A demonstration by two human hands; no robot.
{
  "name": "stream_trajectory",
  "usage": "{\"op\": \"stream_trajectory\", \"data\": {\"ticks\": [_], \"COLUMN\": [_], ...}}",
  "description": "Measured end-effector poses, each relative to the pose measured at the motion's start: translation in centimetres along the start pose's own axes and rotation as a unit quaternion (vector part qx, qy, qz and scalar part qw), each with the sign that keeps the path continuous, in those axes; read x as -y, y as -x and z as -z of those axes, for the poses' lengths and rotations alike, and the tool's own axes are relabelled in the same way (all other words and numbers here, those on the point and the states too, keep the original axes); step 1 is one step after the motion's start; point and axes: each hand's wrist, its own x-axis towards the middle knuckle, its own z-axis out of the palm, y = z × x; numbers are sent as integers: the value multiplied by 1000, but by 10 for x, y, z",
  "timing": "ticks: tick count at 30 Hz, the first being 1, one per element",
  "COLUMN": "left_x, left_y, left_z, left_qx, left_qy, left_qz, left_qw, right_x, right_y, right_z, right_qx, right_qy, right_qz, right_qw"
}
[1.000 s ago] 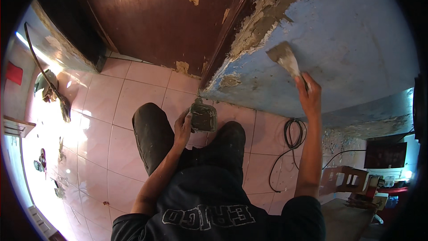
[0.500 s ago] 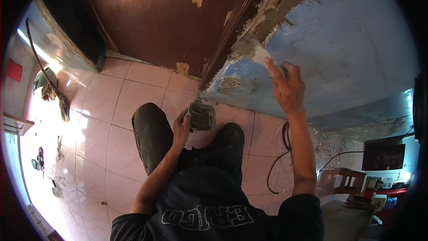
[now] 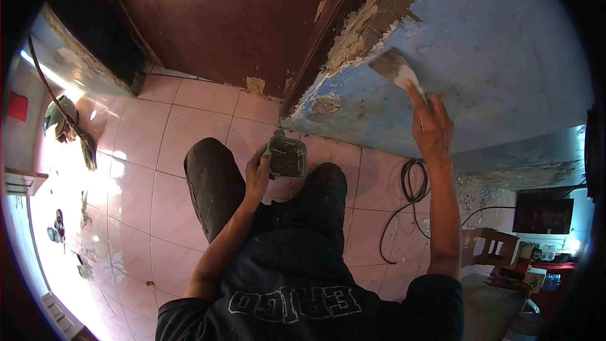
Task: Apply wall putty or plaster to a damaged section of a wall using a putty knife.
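Observation:
My right hand (image 3: 433,127) grips a putty knife (image 3: 396,68) by its handle, the wide blade pointing up and left near the blue wall (image 3: 486,57). Just left of the blade runs a rough strip of grey-brown filler (image 3: 366,28) along the door frame (image 3: 315,44). Whether the blade touches the wall I cannot tell. Above my knees, my left hand (image 3: 257,170) is closed on the left side of a small square plastic tub (image 3: 288,158). Dark grey paste smears the tub's inside.
A brown door (image 3: 208,19) with peeled patches stands ahead over pink floor tiles (image 3: 196,126). Coiled black cable (image 3: 413,183) lies on the floor at right, near a brown plastic chair (image 3: 492,246). A broom (image 3: 85,145) leans at far left.
My right hand has drawn the putty knife rightward, off the filler strip and over the blue wall. The left hand still holds the tub in about the same place.

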Motion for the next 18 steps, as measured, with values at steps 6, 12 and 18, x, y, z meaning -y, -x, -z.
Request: {"op": "stream_trajectory", "data": {"ticks": [6, 12, 18], "left_x": [4, 21, 11], "left_y": [-4, -10, -5], "left_z": [-1, 5, 6], "left_qx": [10, -1, -2], "left_qy": [48, 15, 34], "left_qz": [5, 10, -7], "left_qw": [999, 1000, 999], "right_x": [25, 64, 48], "right_y": [32, -37, -53], "right_z": [41, 33, 28], "right_qx": [51, -48, -23], "right_qy": [-65, -23, 7], "right_qz": [-126, -7, -16], "right_qw": [989, 999, 1000]}}
